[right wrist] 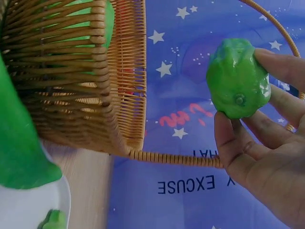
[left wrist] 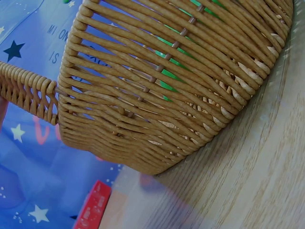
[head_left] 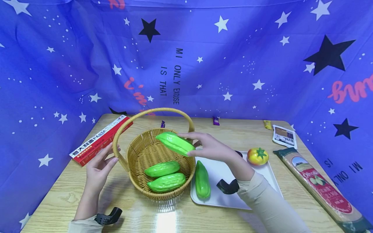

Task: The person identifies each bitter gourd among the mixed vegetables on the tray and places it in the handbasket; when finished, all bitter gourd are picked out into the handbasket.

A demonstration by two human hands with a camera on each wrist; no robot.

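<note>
Glossy ridged gourd (head_left: pixel 175 143) over woven basket (head_left: pixel 140 152)

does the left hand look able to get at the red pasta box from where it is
Probably yes. The left hand rests against the woven wicker basket, and the red pasta box lies just beyond its fingertips on the wooden table, with nothing between them.

Your left hand (head_left: pixel 99 165) was absent from the left wrist view, the pasta packet (head_left: pixel 323 187) ran off the lower right of your head view, small wrappers (head_left: pixel 216 121) at the table's far edge were too small to identify
</note>
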